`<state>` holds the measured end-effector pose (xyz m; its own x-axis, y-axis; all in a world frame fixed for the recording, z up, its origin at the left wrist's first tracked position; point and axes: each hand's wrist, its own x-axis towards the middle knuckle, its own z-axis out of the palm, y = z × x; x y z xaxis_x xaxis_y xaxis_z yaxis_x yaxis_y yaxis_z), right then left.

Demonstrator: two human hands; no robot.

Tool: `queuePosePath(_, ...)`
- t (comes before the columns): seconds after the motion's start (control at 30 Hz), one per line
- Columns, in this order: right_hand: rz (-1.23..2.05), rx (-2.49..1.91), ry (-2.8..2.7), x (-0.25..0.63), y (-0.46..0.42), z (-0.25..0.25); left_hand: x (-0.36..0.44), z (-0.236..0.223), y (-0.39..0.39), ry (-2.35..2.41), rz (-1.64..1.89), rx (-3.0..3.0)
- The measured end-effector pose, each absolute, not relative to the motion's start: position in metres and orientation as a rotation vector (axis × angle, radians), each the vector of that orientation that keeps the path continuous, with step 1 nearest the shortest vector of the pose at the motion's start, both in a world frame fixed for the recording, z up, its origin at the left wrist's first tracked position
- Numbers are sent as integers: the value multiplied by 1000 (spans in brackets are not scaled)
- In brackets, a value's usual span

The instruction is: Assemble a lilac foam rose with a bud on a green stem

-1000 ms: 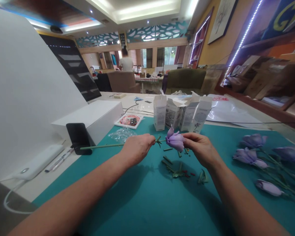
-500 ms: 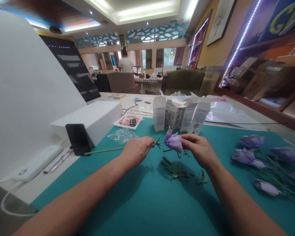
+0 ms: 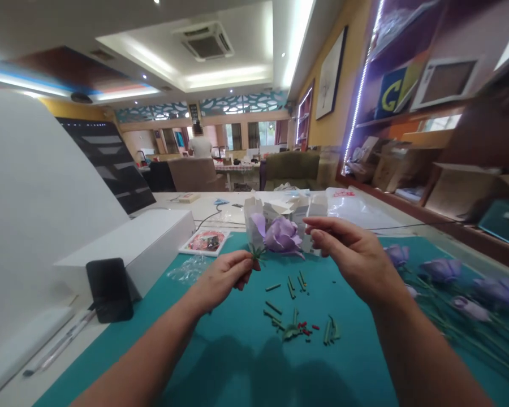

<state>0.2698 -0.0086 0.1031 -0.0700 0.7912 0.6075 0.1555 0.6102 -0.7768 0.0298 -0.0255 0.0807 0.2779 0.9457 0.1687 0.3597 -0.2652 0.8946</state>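
Observation:
My left hand (image 3: 224,277) pinches the stem of a purple artificial flower (image 3: 282,234) just below its green calyx (image 3: 257,252). The bloom tilts to the right, one petal sticking up on its left side. To the right of the bloom, apart from it, is my right hand (image 3: 352,251), fingers stretched out and holding nothing. Under the hands, short green stem pieces (image 3: 274,308) and small red bits (image 3: 302,328) lie on the green mat (image 3: 220,328). More purple flowers (image 3: 441,270) on long stems lie at the right, partly behind my right forearm.
White cartons (image 3: 252,212) stand behind the flower. To the left are a black phone (image 3: 109,288) propped against a white box (image 3: 152,232), crumpled clear plastic (image 3: 190,268) and a white-rimmed square picture (image 3: 206,242). A person (image 3: 201,147) is far back in the room.
My right hand has let go of the bloom and drawn off to the right. The calyx sits closer to the bloom, which has turned. The head view has tilted upward.

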Motion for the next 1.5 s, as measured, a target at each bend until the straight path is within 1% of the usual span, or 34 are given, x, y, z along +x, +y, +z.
queuePosePath(0.17,420,-651,-1689,273,-20,150,45,88,-29,944,1105,1641)
queuePosePath(0.33,367,-545,-1772,267,-36,173,60,80,-33,740,1198,1528)
queuePosePath(0.53,406,-581,-1794,261,-51,183,69,76,-43,645,1229,1432)
queuePosePath(0.87,129,-603,-1963,253,-70,193,71,80,-50,589,1245,1309)
queuePosePath(1.23,113,-688,-1971,248,-71,194,70,79,-50,586,1246,1268)
queuePosePath(1.5,-42,-647,-2017,247,-68,195,70,77,-51,582,1244,1307)
